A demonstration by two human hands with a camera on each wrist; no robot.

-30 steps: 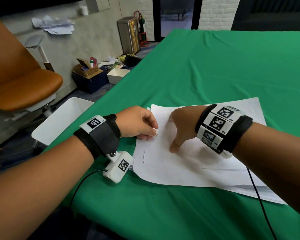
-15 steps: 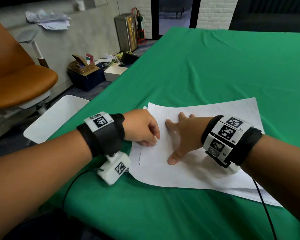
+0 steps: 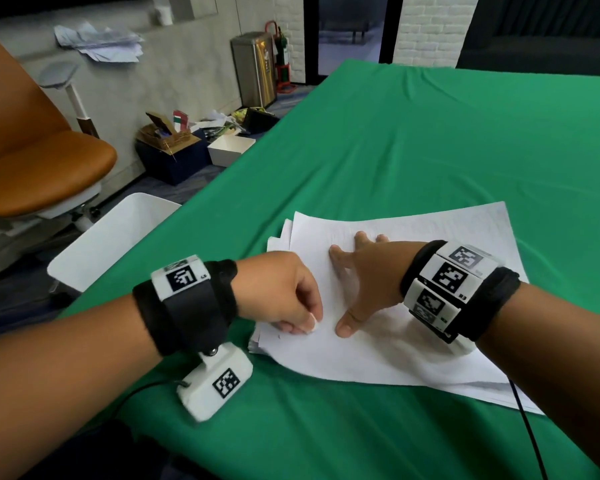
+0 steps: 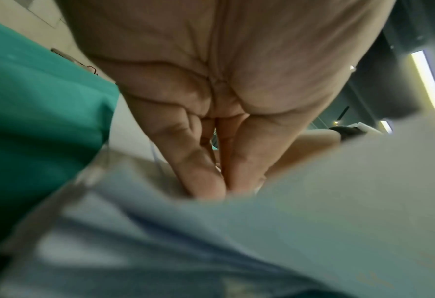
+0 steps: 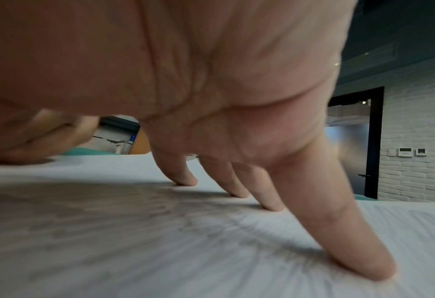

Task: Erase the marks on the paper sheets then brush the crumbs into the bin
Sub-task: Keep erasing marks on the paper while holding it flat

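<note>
A stack of white paper sheets (image 3: 413, 348) lies on the green table near its front left edge. My left hand (image 3: 291, 306) is curled and pinches a small white eraser (image 3: 313, 323) against the top sheet's left side. A short dark mark (image 3: 278, 337) shows just left of the eraser. My right hand (image 3: 364, 282) lies flat on the top sheet with fingers spread, and its fingertips (image 5: 369, 268) press the paper (image 5: 109, 231). In the left wrist view the fingers (image 4: 206, 181) point down onto the sheet (image 4: 338, 201).
A white bin (image 3: 115, 240) stands on the floor just off the table's left edge. An orange chair (image 3: 39, 168) is farther left. Boxes and clutter (image 3: 194, 140) sit by the wall. Green cloth (image 3: 430, 143) stretches beyond the paper.
My right hand uncurled and spread flat on the sheet. My left hand with the eraser slid down the sheet's left side toward me.
</note>
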